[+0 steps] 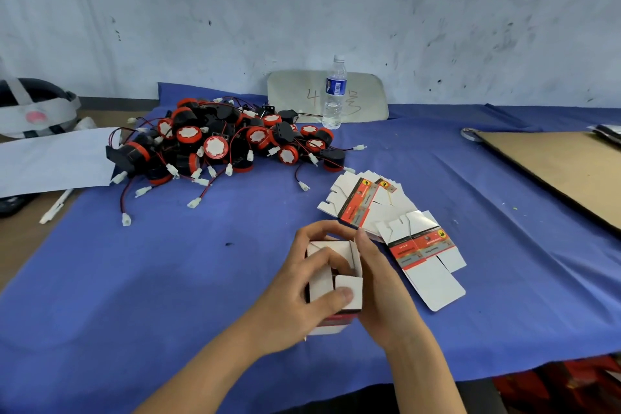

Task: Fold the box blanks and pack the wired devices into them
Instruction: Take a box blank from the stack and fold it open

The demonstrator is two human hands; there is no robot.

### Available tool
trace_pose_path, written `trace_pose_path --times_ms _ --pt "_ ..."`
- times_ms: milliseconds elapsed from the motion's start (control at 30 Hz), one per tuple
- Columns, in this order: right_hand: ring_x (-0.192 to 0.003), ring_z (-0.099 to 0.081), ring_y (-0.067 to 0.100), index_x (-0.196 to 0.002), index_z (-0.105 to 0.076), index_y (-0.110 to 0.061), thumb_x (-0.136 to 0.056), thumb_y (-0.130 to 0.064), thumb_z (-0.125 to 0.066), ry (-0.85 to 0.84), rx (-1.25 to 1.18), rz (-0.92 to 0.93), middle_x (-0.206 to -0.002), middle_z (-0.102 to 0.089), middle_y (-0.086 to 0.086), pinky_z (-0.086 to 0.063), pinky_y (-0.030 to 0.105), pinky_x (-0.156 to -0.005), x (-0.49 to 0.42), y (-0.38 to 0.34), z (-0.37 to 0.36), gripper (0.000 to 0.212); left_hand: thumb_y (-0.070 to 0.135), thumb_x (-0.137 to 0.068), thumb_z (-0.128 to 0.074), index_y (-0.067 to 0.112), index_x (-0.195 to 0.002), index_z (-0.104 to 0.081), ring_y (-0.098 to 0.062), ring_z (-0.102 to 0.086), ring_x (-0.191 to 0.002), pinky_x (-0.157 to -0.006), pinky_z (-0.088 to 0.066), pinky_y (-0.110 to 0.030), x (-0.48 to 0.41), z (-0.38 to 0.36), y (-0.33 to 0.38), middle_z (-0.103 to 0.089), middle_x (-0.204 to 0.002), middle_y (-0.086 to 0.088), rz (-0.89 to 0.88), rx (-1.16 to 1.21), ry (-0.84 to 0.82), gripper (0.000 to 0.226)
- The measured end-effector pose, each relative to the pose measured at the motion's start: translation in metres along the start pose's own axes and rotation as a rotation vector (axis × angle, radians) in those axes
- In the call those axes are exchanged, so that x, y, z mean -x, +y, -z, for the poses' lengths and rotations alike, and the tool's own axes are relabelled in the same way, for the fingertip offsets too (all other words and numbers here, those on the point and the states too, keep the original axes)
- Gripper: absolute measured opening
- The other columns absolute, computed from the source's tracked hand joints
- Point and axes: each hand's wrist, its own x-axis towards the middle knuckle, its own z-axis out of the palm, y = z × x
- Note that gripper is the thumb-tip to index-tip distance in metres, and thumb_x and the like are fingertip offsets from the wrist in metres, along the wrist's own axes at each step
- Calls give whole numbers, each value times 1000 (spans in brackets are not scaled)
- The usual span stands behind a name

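Observation:
A partly folded white box (337,274) with red print low on its side stands on the blue cloth (168,279), its end flaps loose. My left hand (302,292) wraps its left side, thumb pressing a flap. My right hand (376,286) holds its right side, fingers curled over the far edge. Flat box blanks (396,222), white with red and grey print, lie fanned just right of the hands. A heap of black and red round wired devices (221,141) with white connectors sits further back on the left.
A water bottle (334,94) stands at the back against a pale board (295,94). A brown cardboard sheet (564,168) lies at the right. White paper (50,161), a pen (55,207) and a helmet (30,104) are at the left. The table's front edge is near me.

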Motion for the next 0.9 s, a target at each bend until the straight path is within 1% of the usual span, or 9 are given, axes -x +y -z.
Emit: trace_pose_path --times_ms 100,167,300,467,567,667,733,800,900 --pt "-104 -64 25 -116 -65 -20 -73 -45 -67 0 -24 13 -119 -65 10 -53 39 -84 -1 1 3 50 21 -84 -65 18 -89 -65 -14 -38 -132 -94 -43 -17 2 -4 0 -26 -144 13 -5 28 -21 6" --pt "-99 -65 24 -112 -66 -23 -67 -41 -64 -1 -36 18 -117 -66 6 -54 41 -77 -2 2 3 49 17 -83 -65 22 -85 -65 -13 -34 -136 -98 -40 -17 3 -7 0 -23 -147 18 -24 -7 -25 5" --pt "-93 -66 22 -112 -65 -23 -67 -43 -58 -17 -156 28 -112 -67 3 -53 36 -65 1 7 7 50 16 -82 -64 23 -84 -62 -16 -31 -137 -104 -39 -32 5 -9 -2 -22 -147 24 -34 -101 -2 8" --pt "-100 -62 21 -119 -61 -22 -69 -48 -67 -47 -67 82 -122 -63 5 -50 37 -78 0 8 9 57 2 -82 -57 35 -111 -56 -11 -22 -144 -106 -32 -18 3 -9 -4 -32 -145 24 -108 -88 70 44" --pt "-113 -60 24 -122 -61 -23 -63 -52 -80 -41 -29 115 -131 -59 6 -51 34 -87 -2 10 7 69 7 -88 -56 23 -104 -62 -5 -16 -146 -113 -24 -22 2 -10 -8 -38 -147 21 -83 -133 119 23" --pt "-120 -57 26 -128 -59 -26 -65 -35 -80 -27 -1 147 -132 -58 4 -51 31 -88 -5 12 7 66 16 -92 -53 20 -105 -63 2 -11 -145 -110 -21 -11 1 -11 -9 -32 -149 26 -65 -156 149 17" --pt "-122 -55 28 -132 -55 -24 -68 -25 -74 -34 16 169 -133 -57 5 -51 34 -90 -6 13 8 66 18 -91 -53 27 -117 -55 2 -17 -144 -107 -27 -11 0 -9 -9 -32 -148 29 -59 -131 186 27" --pt "-122 -54 28 -133 -53 -25 -70 -19 -72 -46 38 175 -134 -56 5 -51 37 -91 -8 13 7 66 18 -92 -51 29 -116 -51 2 -29 -139 -102 -36 -15 -2 -6 -10 -33 -146 30 -60 -92 215 26" --pt "-111 -61 22 -130 -55 -30 -72 -7 -65 -60 25 170 -128 -60 3 -53 33 -81 -12 14 3 63 21 -91 -39 31 -115 -50 -8 -39 -137 -102 -40 -22 -5 -5 -7 -45 -143 19 -82 65 270 29"
